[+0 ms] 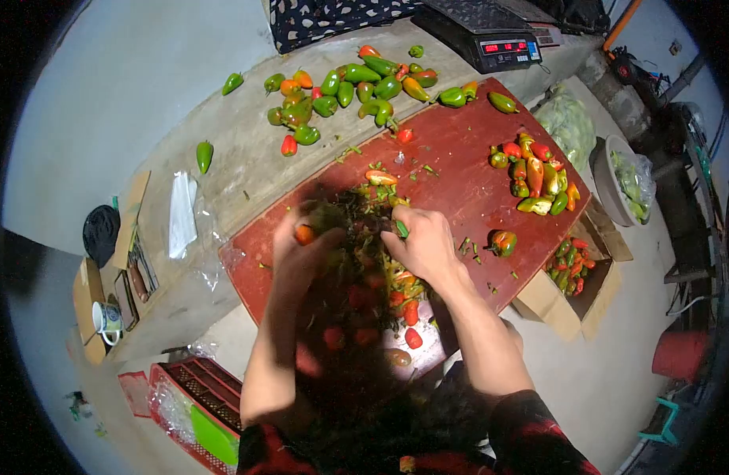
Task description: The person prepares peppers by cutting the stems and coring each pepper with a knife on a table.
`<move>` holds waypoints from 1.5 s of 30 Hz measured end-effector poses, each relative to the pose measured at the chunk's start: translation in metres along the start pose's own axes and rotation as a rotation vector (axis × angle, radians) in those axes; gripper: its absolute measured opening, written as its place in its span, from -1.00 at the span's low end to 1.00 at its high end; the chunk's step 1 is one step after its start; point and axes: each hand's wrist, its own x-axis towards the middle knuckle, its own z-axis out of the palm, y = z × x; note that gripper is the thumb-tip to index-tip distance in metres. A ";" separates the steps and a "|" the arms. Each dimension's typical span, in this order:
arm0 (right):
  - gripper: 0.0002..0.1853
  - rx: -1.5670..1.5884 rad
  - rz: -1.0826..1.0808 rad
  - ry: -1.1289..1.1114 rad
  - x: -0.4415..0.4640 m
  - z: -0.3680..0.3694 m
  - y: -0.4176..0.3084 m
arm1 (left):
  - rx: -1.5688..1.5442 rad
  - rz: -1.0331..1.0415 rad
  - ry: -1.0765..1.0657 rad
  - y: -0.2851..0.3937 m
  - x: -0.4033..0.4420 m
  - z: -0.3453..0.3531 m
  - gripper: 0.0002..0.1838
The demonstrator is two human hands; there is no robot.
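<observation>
My left hand (296,245) is closed round a pepper whose orange-red side (304,234) shows between the fingers. Close by on the right, my right hand (421,241) has its fingers curled, with a small green thing (402,229) showing at the thumb; its kind is unclear. Both hands are over a red board (451,198). Below them, cut stems and peppers lie in dark shadow, which hides much detail. A cut red-orange pepper (381,177) lies just beyond the hands, and a mottled pepper (503,242) is right of my right hand.
Several green and red peppers (364,74) are spread on the concrete ledge (246,134). More peppers (535,176) are heaped at the board's right, above a cardboard box (602,305) of peppers. A digital scale (503,51) stands at the back, a red crate (202,396) at lower left.
</observation>
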 end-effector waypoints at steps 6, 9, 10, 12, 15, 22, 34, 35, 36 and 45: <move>-0.76 -0.123 -0.060 -0.090 -0.002 0.009 -0.003 | 0.464 0.238 -0.120 -0.010 -0.004 0.009 -0.56; -0.78 -0.187 -0.080 -0.110 -0.002 0.013 -0.002 | 0.602 0.329 -0.126 -0.013 -0.004 0.008 -0.50; -0.80 -0.203 -0.095 -0.102 -0.002 0.014 -0.001 | 0.658 0.351 -0.111 -0.014 -0.005 0.007 -0.51; -0.80 -0.232 -0.114 -0.106 -0.003 0.017 0.002 | 0.706 0.368 -0.097 -0.015 -0.006 0.007 -0.51; -0.81 -0.264 -0.150 -0.100 -0.003 0.019 0.002 | 0.681 0.325 -0.097 -0.014 -0.009 0.009 -0.49; -0.82 -0.289 -0.176 -0.084 -0.004 0.019 0.003 | 0.640 0.484 -0.093 -0.015 -0.010 0.010 -0.53; -0.86 -0.318 -0.190 -0.103 -0.002 0.015 0.003 | 0.703 0.412 -0.175 -0.008 -0.010 0.013 -0.52; -0.86 -0.318 -0.188 -0.103 -0.002 0.016 0.005 | 0.681 0.440 -0.182 -0.007 -0.010 0.013 -0.56; -0.85 -0.330 -0.190 -0.083 -0.002 0.017 0.006 | 0.682 0.438 -0.185 -0.009 -0.010 0.013 -0.56; -0.83 -0.327 -0.157 -0.043 0.004 0.016 0.007 | 0.686 0.431 -0.181 -0.006 -0.011 0.015 -0.49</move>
